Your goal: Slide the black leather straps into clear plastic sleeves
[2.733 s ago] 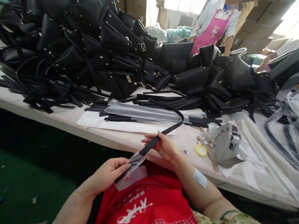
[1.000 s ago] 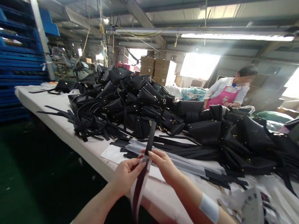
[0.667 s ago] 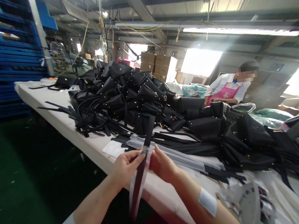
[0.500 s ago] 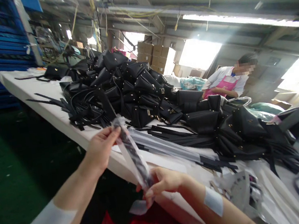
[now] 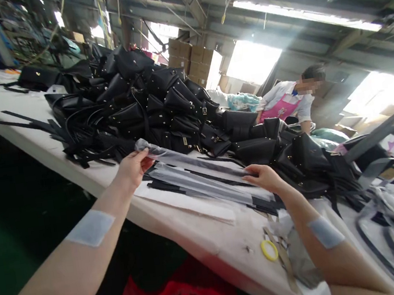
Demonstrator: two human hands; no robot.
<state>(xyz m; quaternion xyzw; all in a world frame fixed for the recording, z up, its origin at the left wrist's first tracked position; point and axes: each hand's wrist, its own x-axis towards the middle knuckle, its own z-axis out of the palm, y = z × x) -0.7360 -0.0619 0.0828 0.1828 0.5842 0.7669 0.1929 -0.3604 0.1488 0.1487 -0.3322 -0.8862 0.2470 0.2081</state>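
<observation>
My left hand point(image 5: 132, 166) pinches one end of a black strap in a clear plastic sleeve point(image 5: 191, 161). My right hand point(image 5: 265, 177) grips the sleeve's other end. The sleeved strap is stretched between both hands, just above a stack of similar sleeved straps point(image 5: 202, 185) lying on the white table point(image 5: 76, 168). A big heap of black handbags point(image 5: 147, 101) rises directly behind the stack.
Loose black straps point(image 5: 27, 124) spread over the table's left part. A yellow tape ring point(image 5: 269, 249) and grey wrapping lie near the front edge. Another person in a pink apron point(image 5: 286, 106) stands across the table. Cardboard boxes point(image 5: 188, 54) are stacked behind.
The strap was slid into the clear sleeve near my lap. Both hands then moved apart and forward, carrying the sleeved strap out over the stack on the table.
</observation>
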